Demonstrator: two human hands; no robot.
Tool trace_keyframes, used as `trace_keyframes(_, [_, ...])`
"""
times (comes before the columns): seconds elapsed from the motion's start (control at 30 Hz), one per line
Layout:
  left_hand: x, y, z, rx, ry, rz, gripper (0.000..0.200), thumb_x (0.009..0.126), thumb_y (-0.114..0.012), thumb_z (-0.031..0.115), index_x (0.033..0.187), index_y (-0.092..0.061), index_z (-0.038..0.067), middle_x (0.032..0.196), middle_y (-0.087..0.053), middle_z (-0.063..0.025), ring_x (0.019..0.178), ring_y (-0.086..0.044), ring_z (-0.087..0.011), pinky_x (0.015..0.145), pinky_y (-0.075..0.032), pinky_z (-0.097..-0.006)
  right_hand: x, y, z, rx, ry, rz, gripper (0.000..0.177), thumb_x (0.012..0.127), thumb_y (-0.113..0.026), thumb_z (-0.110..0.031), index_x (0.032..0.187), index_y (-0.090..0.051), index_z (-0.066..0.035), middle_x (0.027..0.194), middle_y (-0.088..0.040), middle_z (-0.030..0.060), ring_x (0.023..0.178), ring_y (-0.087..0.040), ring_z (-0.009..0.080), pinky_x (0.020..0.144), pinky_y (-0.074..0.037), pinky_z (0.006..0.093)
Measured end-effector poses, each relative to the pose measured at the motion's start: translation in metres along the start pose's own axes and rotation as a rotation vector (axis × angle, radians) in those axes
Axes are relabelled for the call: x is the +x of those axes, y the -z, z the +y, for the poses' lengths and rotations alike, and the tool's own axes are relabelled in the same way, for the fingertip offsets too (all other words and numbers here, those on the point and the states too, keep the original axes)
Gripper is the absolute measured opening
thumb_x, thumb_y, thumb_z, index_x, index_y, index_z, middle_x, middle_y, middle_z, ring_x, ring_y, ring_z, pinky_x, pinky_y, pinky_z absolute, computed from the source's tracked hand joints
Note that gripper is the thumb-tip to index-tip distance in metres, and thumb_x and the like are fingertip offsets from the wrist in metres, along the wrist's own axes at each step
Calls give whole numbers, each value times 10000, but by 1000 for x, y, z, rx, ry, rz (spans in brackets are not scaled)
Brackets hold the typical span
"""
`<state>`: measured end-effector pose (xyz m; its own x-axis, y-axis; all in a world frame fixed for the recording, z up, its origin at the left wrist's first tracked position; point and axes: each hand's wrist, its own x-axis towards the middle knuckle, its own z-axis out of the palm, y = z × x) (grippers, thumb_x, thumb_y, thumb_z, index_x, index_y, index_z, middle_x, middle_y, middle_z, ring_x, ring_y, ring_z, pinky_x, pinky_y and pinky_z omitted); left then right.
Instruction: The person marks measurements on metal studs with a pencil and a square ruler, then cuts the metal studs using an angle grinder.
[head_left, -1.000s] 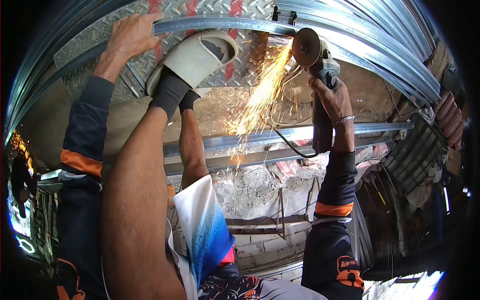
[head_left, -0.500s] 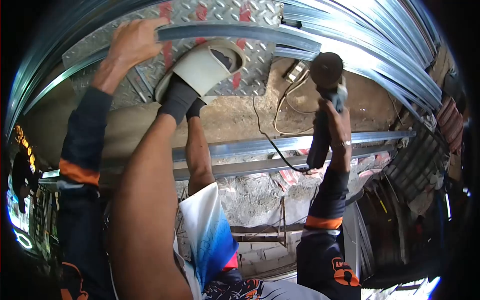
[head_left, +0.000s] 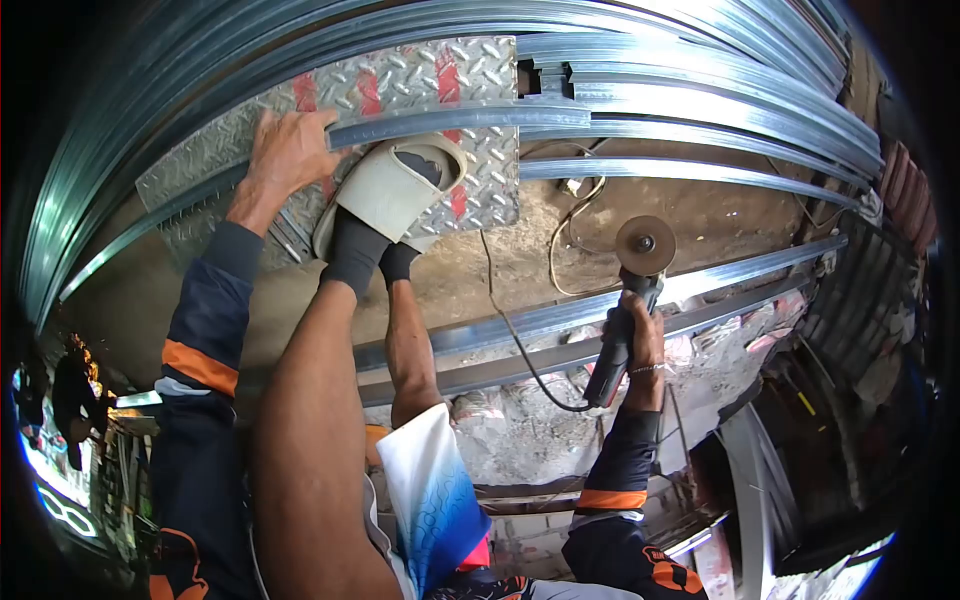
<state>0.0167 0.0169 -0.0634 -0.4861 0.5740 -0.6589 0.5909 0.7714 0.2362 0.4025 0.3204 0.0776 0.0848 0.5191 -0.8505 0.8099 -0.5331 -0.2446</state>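
My right hand (head_left: 645, 335) grips an angle grinder (head_left: 611, 360) by its dark body. The brown cutting disc (head_left: 632, 252) faces up, apart from the metal around it. My left hand (head_left: 293, 160) is closed over a long galvanized metal channel (head_left: 460, 122), fingers curled at its edge. That channel lies across a diamond-tread steel plate (head_left: 490, 190) with red painted stripes and ends just past the plate's right side. One foot in a pale slide sandal (head_left: 385, 200) rests on the plate, close against the channel.
Long metal channels (head_left: 700, 100) are stacked along the far side, and more metal lengths (head_left: 720, 275) lie nearer me. The grinder's black cord (head_left: 522, 345) loops left of it. A pale cable (head_left: 555, 245) lies on the brown floor. Rubble and sacks (head_left: 520, 425) sit below.
My right hand has brought the grinder down and back, away from the channel's end, with its disc now showing its face. My left hand stays on the channel. The view has shifted.
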Motion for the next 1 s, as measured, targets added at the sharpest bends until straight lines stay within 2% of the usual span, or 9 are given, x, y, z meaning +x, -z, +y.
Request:
trace_keyframes(0.17, [15,15,30,-44,38,1,666,812,-749,615,1235,-680,106,963,-758,-172,945,-719,-412,977,-501,-510,3,-20,56,169,-72,-62,407,845,-741,-367,981,-607,-7,709,-633,115,517,-630,207,470,-537,324])
trace_keyframes(0.23, [29,21,50,-70,11,11,755,765,-768,670,1199,-686,58,1022,-744,-190,996,-696,-408,844,-541,-491,8,-27,75,274,-126,-82,411,866,-733,-379,997,-596,-14,714,-633,119,526,-635,211,475,-545,327])
trace_keyframes(0.27, [38,18,57,-47,2,18,755,765,-768,670,1199,-686,58,1022,-744,-190,996,-696,-408,844,-541,-491,13,-31,87,302,-123,-104,492,917,-702,-487,1028,-589,-21,735,-643,124,547,-646,216,488,-554,333])
trace_keyframes(0.37, [67,15,86,-157,-245,240,790,741,-775,689,1182,-690,40,1079,-721,-190,1021,-688,-392,860,-541,-486,26,-40,120,554,-159,-203,617,952,-609,-626,1076,-576,-22,764,-656,127,566,-656,222,513,-564,337])
trace_keyframes(0.4, [74,20,100,-135,-238,235,794,734,-776,694,1176,-693,39,1074,-712,-181,1022,-686,-381,859,-543,-481,35,-43,135,588,-151,-260,776,919,-474,-778,1108,-568,-31,792,-663,124,589,-666,231,536,-572,347])
trace_keyframes(0.53, [97,18,137,-57,-280,324,781,737,-762,714,1170,-708,66,986,-708,-131,968,-695,-355,805,-551,-495,54,-64,160,862,-187,-317,951,823,-331,-919,1110,-574,-46,802,-663,126,625,-676,243,551,-581,367])
trace_keyframes(0.7, [107,6,159,-162,-315,354,739,807,-703,714,1204,-697,91,991,-718,-154,959,-706,-347,767,-560,-490,85,-91,204,1019,-190,-293,975,825,-287,-922,1122,-582,-42,824,-669,137,632,-678,261,552,-584,375])
trace_keyframes(0.83, [105,-2,153,-18,-478,565,609,904,-661,626,1206,-660,97,1059,-616,-176,993,-612,-379,865,-509,-497,107,-113,235,1077,-208,-260,882,912,-283,-840,1146,-588,-45,849,-675,129,665,-688,255,590,-596,386])
trace_keyframes(1.0, [106,-22,158,56,-462,523,576,951,-628,565,1302,-582,110,1169,-571,-144,1101,-545,-370,928,-448,-514,131,-133,262,1061,-167,-231,808,944,-355,-782,1189,-585,-47,875,-684,123,695,-700,243,613,-603,382])
